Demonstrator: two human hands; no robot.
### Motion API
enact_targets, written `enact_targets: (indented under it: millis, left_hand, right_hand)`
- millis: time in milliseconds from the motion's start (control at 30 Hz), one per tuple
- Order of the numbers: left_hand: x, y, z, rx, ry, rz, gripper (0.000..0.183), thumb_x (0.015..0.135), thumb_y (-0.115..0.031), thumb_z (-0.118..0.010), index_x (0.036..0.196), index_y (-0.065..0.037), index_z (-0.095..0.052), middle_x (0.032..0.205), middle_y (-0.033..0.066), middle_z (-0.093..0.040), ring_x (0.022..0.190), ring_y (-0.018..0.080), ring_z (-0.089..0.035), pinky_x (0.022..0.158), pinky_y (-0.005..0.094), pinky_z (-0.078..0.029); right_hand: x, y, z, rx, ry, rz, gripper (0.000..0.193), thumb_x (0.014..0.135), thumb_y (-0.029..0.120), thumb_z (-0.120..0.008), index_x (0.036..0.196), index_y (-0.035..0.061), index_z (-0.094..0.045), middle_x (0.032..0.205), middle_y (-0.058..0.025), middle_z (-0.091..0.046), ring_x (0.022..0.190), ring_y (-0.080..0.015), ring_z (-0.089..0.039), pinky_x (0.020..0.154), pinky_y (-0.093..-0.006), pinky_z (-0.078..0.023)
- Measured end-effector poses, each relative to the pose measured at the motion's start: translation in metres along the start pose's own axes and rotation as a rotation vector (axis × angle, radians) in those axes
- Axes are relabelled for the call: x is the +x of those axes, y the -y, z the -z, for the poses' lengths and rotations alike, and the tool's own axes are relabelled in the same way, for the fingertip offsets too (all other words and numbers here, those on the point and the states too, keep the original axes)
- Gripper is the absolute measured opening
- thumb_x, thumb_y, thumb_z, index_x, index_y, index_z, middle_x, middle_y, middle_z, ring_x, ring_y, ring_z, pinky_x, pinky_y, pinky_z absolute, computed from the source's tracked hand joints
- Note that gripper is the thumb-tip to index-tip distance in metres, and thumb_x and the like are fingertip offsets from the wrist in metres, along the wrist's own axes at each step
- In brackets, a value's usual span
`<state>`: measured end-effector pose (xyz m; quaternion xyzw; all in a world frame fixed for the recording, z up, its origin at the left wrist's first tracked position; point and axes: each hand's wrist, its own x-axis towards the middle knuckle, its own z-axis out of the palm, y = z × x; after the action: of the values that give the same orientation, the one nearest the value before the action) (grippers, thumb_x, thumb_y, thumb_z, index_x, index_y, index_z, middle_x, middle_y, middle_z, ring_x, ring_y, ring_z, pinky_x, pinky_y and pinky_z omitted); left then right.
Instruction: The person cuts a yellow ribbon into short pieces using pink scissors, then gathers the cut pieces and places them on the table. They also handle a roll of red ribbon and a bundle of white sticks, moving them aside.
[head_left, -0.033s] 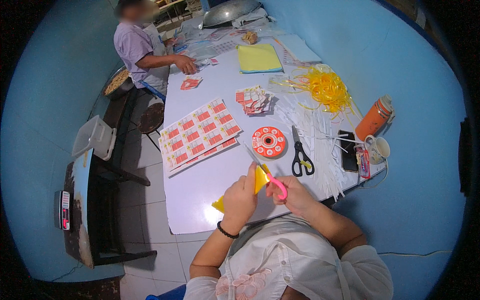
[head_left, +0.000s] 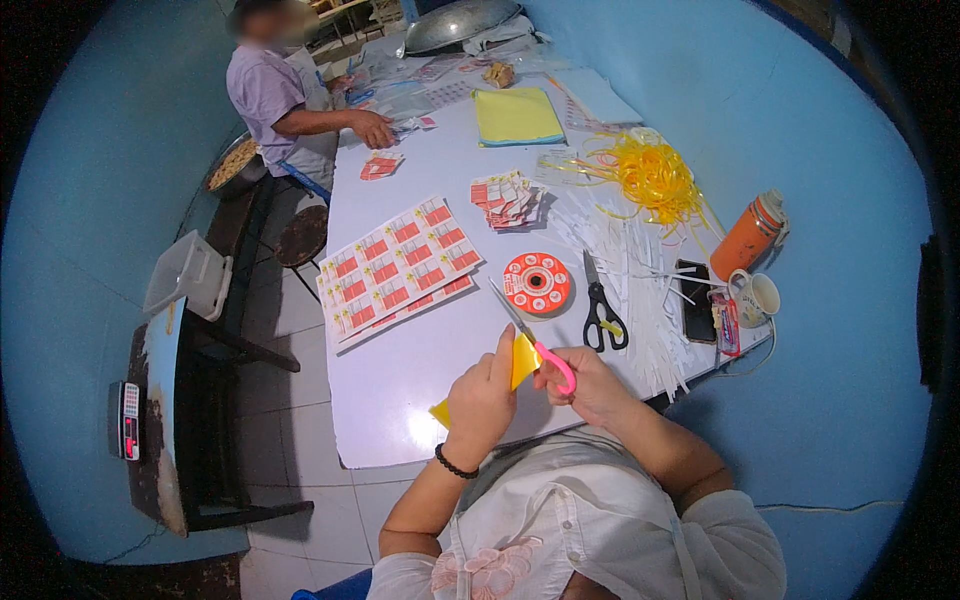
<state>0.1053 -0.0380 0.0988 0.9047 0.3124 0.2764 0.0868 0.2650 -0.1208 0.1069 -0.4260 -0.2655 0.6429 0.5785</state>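
Note:
My left hand (head_left: 483, 400), a dark bead bracelet at its wrist, is closed on a piece of shiny yellow ribbon (head_left: 524, 360). One end of the ribbon sticks out below that hand. In my right hand (head_left: 592, 388) are pink-handled scissors (head_left: 556, 370), their blades pointing away from me and lying against the ribbon. Both hands are over the table's near edge. Just beyond them lies a red and white ribbon spool (head_left: 537, 284). Black-handled scissors (head_left: 604, 318) rest to its right.
Printed label sheets (head_left: 405, 265) lie at left, cut labels (head_left: 508, 200) farther back. White strips (head_left: 640, 310), a yellow ribbon heap (head_left: 655, 180), a phone (head_left: 697, 305), an orange bottle (head_left: 748, 238) and a mug (head_left: 757, 296) line the right. Across the table's far left, another person (head_left: 275, 100) handles labels.
The pink-handled scissors have shifted very slightly to the right and turned a little, and the ribbon has moved slightly with them. My hands have otherwise hardly moved.

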Motion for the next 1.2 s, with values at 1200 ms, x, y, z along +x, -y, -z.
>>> enact_targets:
  millis: [1200]
  left_hand:
    - [0.012,0.01,-0.01,-0.976,-0.084,0.379,0.039,0.105,-0.036,-0.033,0.118,-0.001,-0.045,0.081,0.0013,-0.047,0.069,0.0089,-0.043,0.063,0.024,-0.037]
  right_hand:
    - [0.057,0.018,-0.016,-0.562,-0.153,0.467,0.007,0.088,0.001,-0.063,0.093,-0.0021,-0.059,0.086,-0.005,-0.064,0.075,-0.0086,-0.065,0.064,-0.0226,-0.052]
